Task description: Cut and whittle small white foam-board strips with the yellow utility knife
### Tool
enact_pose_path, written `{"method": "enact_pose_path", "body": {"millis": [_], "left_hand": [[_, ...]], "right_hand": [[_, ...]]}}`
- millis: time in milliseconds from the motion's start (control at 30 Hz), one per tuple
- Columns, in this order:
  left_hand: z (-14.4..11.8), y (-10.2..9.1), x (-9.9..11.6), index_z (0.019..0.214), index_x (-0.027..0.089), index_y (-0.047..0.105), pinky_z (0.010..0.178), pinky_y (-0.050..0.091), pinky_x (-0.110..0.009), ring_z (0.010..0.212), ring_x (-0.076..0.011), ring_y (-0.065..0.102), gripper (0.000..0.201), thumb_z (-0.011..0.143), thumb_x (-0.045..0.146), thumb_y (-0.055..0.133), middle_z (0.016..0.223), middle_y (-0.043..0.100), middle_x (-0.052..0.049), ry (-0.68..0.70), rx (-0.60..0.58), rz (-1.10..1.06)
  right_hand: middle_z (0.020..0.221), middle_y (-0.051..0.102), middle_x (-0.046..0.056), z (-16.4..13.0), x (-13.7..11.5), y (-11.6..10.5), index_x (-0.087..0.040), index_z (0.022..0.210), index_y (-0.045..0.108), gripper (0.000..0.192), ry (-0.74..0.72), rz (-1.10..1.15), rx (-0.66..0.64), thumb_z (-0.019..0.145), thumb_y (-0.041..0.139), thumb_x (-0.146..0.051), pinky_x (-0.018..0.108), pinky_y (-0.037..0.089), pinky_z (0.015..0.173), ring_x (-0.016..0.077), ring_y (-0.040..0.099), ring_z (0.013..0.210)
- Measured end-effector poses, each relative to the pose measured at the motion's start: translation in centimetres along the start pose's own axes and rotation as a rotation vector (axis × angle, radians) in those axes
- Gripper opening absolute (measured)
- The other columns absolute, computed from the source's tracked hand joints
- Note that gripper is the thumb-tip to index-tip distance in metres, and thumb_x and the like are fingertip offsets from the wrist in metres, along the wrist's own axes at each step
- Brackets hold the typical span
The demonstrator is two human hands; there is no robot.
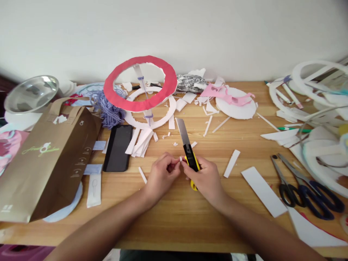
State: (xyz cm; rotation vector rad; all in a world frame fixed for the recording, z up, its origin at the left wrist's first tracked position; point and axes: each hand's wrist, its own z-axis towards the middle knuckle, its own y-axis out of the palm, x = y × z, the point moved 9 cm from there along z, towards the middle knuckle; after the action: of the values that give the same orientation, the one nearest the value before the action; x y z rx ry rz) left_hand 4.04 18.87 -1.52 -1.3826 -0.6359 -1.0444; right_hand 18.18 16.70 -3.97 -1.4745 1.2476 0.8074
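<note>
My right hand is closed round a yellow and black utility knife, its wide blade out and pointing away from me. Between the fingertips of both hands is a tiny white scrap, pinched by my left hand. My right thumb touches or nearly touches that scrap. White strips lie in a pile beyond my left hand. To the right of my right hand rests a single white strip. Behind the knife stands a red-topped ring frame, joined to a white lower ring by uprights.
On the left are a brown paper bag, a black phone, purple yarn and a metal bowl. Two pairs of scissors and a white board piece lie right. A white disc sits at the back among scraps.
</note>
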Motion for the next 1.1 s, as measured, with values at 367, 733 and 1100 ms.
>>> {"method": "enact_pose_path", "body": {"millis": [367, 733, 1100], "left_hand": [[0.1, 0.1, 0.1, 0.067, 0.017, 0.058, 0.052, 0.036, -0.020, 0.056, -0.0085, 0.048, 0.015, 0.081, 0.016, 0.063, 0.064, 0.055, 0.003, -0.007, -0.001, -0.001], [0.3, 0.0, -0.6, 0.069, 0.017, 0.057, 0.054, 0.038, -0.021, 0.057, -0.0088, 0.049, 0.015, 0.082, 0.019, 0.063, 0.064, 0.054, 0.003, -0.048, 0.020, 0.001], [0.2, -0.3, 0.3, 0.075, 0.016, 0.065, 0.059, 0.041, -0.022, 0.062, -0.0109, 0.053, 0.013, 0.086, 0.019, 0.060, 0.071, 0.060, -0.001, 0.008, -0.047, 0.034]], "right_hand": [[0.062, 0.064, 0.000, 0.2, -0.3, -0.1, -0.017, 0.080, 0.071, 0.020, -0.037, -0.059, 0.061, 0.073, 0.066, -0.035, 0.023, 0.044, 0.050, 0.0133, 0.054, 0.055], [0.064, 0.065, 0.001, 0.3, 0.5, 0.3, -0.017, 0.092, 0.072, 0.031, 0.038, 0.033, -0.007, 0.079, 0.066, -0.044, 0.024, 0.046, 0.045, 0.0139, 0.059, 0.049], [0.063, 0.059, -0.001, 0.0, -0.9, 0.2, -0.018, 0.082, 0.068, 0.022, -0.140, -0.120, 0.010, 0.083, 0.063, -0.040, 0.024, 0.042, 0.054, 0.0135, 0.053, 0.058]]}}
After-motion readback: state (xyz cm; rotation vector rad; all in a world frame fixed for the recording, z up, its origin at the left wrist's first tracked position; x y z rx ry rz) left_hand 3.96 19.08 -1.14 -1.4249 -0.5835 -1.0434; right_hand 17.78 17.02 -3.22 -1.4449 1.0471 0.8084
